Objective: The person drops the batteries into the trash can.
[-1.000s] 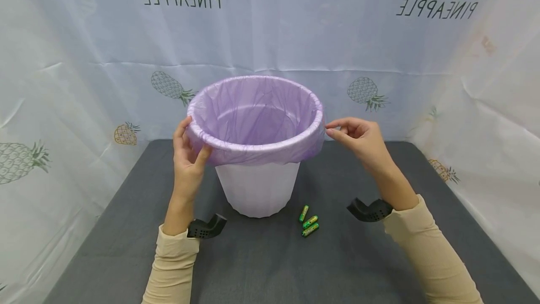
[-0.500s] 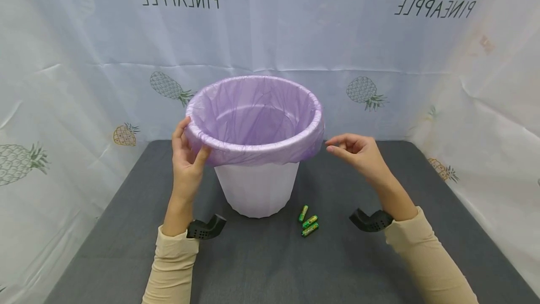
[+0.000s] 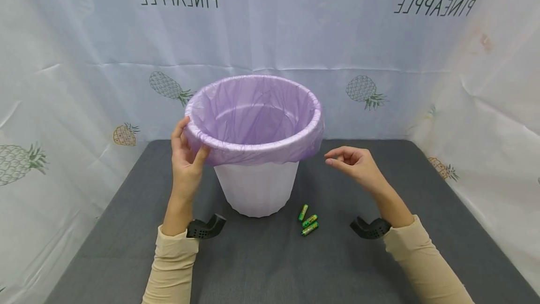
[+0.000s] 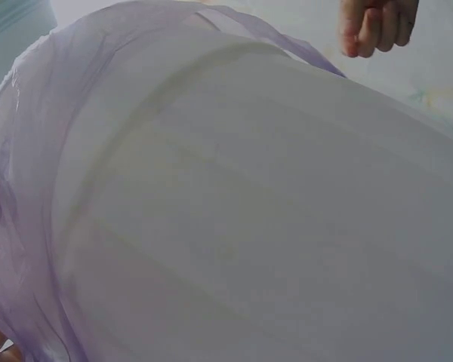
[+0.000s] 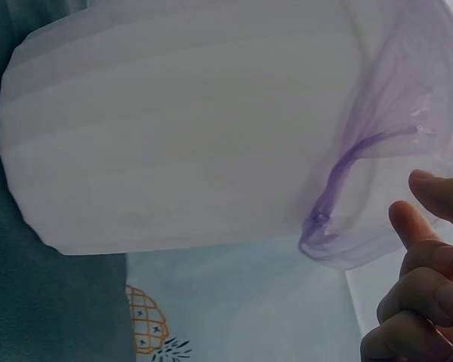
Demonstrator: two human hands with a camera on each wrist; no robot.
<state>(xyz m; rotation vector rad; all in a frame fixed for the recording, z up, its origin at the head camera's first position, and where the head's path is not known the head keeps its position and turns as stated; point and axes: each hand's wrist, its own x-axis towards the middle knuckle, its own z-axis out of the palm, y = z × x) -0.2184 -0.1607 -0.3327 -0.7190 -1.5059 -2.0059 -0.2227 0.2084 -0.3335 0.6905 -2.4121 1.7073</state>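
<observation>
Three batteries (image 3: 309,220) show only from the head view.

bin (image 3: 256,189): you see white, ribbed
liner (image 3: 253,111): pale purple
batteries (image 3: 309,220): green and yellow
table (image 3: 270,266): dark grey
backdrop (image 3: 84,60): white, your pineapple print
sleeves (image 3: 170,266): beige

My head cam looks down and forward over the bench (image 3: 270,266); both wrist cams sit tight against the white bin (image 4: 272,226), shared by all.
</observation>
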